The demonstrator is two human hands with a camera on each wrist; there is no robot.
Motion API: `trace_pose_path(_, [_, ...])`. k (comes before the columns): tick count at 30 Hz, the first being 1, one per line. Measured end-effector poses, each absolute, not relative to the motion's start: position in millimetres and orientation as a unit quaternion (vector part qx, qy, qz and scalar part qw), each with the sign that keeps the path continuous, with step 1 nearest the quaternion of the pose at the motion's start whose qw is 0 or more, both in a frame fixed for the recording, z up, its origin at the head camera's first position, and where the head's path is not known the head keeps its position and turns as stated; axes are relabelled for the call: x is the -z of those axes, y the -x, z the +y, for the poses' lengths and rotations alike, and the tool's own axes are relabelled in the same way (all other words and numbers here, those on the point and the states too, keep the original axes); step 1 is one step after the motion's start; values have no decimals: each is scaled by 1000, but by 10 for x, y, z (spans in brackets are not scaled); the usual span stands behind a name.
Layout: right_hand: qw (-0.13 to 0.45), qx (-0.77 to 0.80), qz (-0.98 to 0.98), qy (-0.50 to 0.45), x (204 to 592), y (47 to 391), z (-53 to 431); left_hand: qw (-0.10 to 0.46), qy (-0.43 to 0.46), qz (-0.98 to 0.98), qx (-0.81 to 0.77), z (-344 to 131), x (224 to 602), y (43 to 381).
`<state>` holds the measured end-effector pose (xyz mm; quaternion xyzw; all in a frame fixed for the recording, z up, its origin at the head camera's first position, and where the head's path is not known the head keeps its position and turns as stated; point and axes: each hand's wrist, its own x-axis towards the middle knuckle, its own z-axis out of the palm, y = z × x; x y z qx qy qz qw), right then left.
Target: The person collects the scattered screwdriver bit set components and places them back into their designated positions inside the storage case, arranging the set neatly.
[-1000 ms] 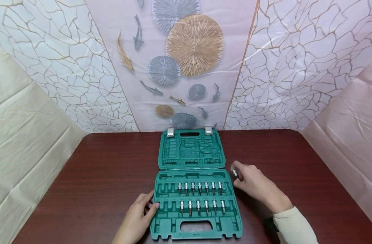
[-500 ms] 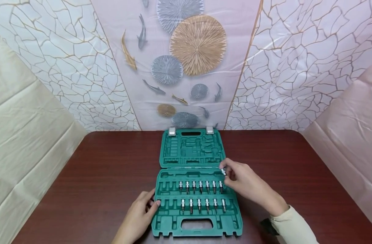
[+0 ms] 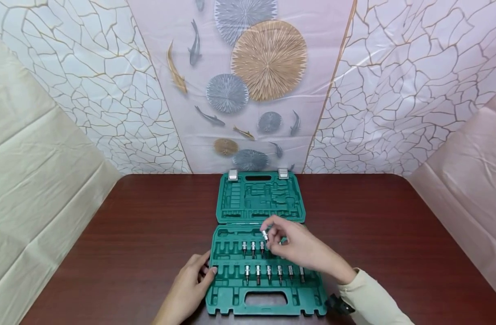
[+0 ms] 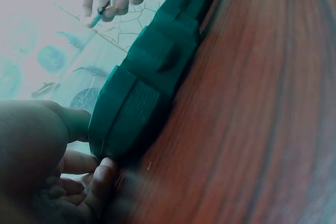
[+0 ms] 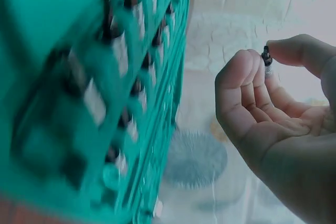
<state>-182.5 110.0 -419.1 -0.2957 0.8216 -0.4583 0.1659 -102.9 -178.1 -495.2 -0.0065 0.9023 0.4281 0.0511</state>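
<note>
A green plastic tool case [image 3: 224,295] lies open on the table, its lid folded back. My left hand [image 3: 189,285] grips the case's left edge, thumb on top; in the left wrist view its fingers curl against the side wall. Above the upper row of slots, my right hand [image 3: 294,243] pinches a small bit socket [image 3: 265,235], chrome with a dark tip, between thumb and fingers. The right wrist view shows the dark tip [image 5: 266,52] clear of the case. Several bit sockets [image 3: 257,274] stand in the lower row. The upper row is partly hidden by my right hand.
Dark red wooden table [image 3: 166,216] surrounds the case. The lid [image 3: 261,214] has moulded recesses and two grey latches [image 3: 283,174]. Several slots [image 3: 226,271] at the left of both rows hold no bit. Behind stands a patterned cloth backdrop [image 3: 268,122].
My right hand has carried the bit socket leftward, from beside the case to above the upper row. My left hand stays on the left edge. The view has shifted slightly.
</note>
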Motion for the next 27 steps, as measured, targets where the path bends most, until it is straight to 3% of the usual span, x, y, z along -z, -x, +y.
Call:
trace_pose_path(12, [268,554,740,272,4237,1870,924,51,-3,900,-434,-1778,4963,1024])
trace_pose_path(27, [266,512,756,311,4252,1881,721,36,-6,903,-429,-1790,4967,1021])
